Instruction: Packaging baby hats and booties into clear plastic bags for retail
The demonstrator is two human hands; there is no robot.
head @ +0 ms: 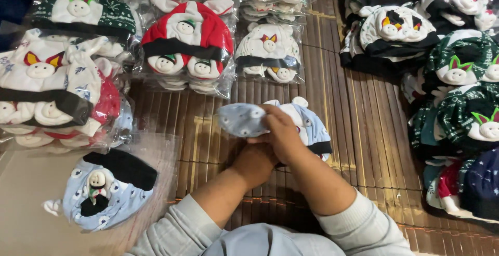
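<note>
**Folding a light-blue baby cap on the bamboo mat**

A brown bamboo mat [358, 131] fills my view. My right hand [283, 128] and left hand [254, 160] both clutch the light-blue cap [244, 120] at mat centre, fingers closed on its fabric. 1 similar cap lies in a clear bag [106, 191] lower left. Bagged stacks [187, 48] look done; loose caps [457, 63] on the right seem left.

Bare brown slatted bamboo mat [364, 131] lies open right of the hands and in a strip running up to the far edge. Clear plastic packs of animal-face caps [188, 45] block the left; loose dark caps [457, 69] crowd the right edge. A bagged pale-blue cap [106, 191] occupies the near left.
</note>
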